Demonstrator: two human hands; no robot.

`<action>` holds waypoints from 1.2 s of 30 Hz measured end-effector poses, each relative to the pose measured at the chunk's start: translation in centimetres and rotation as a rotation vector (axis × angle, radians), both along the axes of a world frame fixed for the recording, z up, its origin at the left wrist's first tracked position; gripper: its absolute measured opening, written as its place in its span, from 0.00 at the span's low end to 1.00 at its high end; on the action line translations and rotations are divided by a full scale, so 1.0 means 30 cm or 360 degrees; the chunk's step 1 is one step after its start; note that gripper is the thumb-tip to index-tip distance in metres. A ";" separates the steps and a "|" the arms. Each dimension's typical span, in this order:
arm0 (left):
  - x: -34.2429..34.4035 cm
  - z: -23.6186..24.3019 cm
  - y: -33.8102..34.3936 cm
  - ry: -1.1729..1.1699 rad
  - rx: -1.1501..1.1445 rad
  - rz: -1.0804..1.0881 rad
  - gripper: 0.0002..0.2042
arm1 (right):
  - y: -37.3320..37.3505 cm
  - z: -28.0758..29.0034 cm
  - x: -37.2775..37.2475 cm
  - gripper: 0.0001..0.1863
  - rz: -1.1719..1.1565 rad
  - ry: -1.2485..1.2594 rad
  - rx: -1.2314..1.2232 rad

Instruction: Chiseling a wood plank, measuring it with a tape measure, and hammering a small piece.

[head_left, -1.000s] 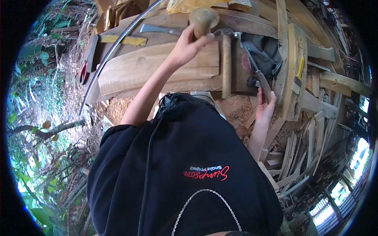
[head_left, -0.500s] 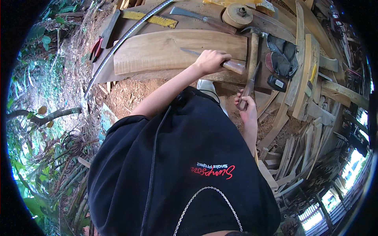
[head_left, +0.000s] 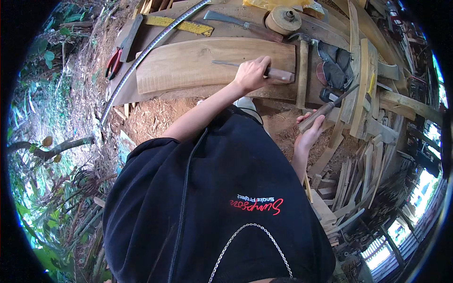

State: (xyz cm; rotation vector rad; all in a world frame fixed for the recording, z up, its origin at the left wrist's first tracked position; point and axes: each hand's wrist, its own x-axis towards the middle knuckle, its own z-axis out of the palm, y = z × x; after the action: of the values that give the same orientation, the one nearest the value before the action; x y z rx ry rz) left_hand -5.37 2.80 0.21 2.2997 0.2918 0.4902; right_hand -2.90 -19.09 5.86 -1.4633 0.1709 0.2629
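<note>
Left hand point(head_left: 253, 73) is closed round the wooden handle of a chisel point(head_left: 255, 69), whose blade points out to the left and lies flat on the pale curved plank point(head_left: 188, 63). Right hand point(head_left: 310, 133), lower and off the bench edge, grips a second wooden-handled tool point(head_left: 325, 109), its dark shaft angling up to the right. A hammer point(head_left: 302, 66) lies just beside the plank.

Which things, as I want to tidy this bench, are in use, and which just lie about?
In use: left hand gripping the wooden-handled chisel on the curved plank; right hand gripping a second wooden-handled tool.
Lying about: hammer, red pliers, yellow rule, round wooden block, dark cloth.
</note>
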 end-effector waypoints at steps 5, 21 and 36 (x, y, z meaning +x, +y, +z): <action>0.013 0.012 0.018 0.0406 0.0075 0.0018 0.15 | 0.010 0.042 0.010 0.22 -0.0050 -0.0088 0.0017; -0.083 -0.067 0.148 0.0512 0.0242 0.0204 0.12 | 0.184 0.013 -0.072 0.17 0.0078 0.0019 -0.0038; -0.210 -0.089 0.257 0.0446 0.0293 0.0328 0.10 | 0.348 -0.067 -0.207 0.16 0.0325 -0.0040 -0.0208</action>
State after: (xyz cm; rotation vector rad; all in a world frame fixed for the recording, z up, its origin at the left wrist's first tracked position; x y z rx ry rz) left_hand -11.66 10.50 -2.46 2.5335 0.6499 0.3043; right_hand -9.12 -8.66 3.84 -1.6150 0.0180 0.4053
